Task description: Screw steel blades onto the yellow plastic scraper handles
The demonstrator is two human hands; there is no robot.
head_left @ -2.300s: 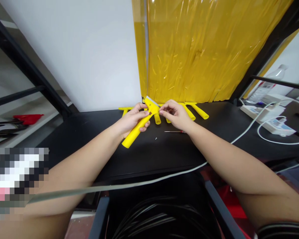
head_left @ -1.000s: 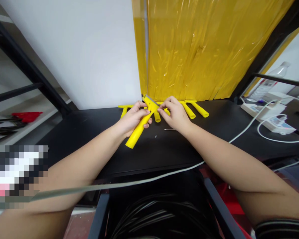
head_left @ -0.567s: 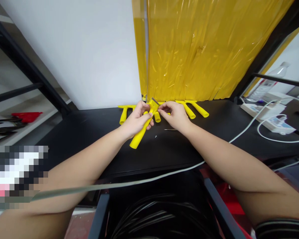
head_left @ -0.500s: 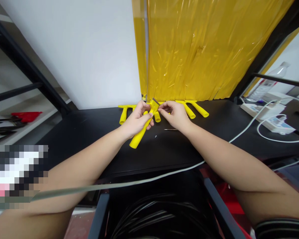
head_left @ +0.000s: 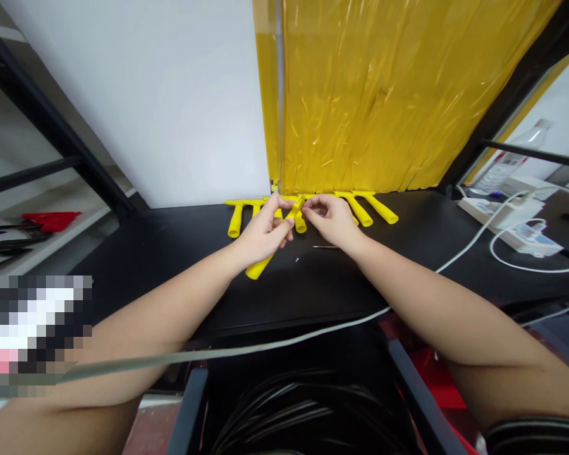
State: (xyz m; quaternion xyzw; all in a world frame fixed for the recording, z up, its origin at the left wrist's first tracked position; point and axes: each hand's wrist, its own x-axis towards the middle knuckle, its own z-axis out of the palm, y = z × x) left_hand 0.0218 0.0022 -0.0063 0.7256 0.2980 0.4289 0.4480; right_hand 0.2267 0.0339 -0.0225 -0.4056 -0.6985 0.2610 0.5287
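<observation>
My left hand (head_left: 265, 232) is closed around a yellow scraper (head_left: 260, 268), a T-shaped piece with a hollow round handle that slants down toward me. Its head points up and away, between my hands. My right hand (head_left: 334, 218) is pinched at the right side of that head; whatever its fingertips grip is too small to tell. Behind my hands, several similar yellow scrapers (head_left: 364, 213) lie in a row along the back of the black table (head_left: 351, 284). Below my right hand rests a thin metal rod (head_left: 325, 247), with a tiny screw-like piece (head_left: 297, 260) to its left.
A white panel (head_left: 171, 107) and yellow film (head_left: 360, 95) stand behind the table. On the right are power strips (head_left: 507, 221), a clear bottle (head_left: 516, 155) and a white cable (head_left: 474, 237). Another cable (head_left: 275, 344) crosses in front of the table edge.
The held scraper has turned in my left hand, so its dark blade edge no longer shows and its head sits slightly lower. My right hand stays almost in place.
</observation>
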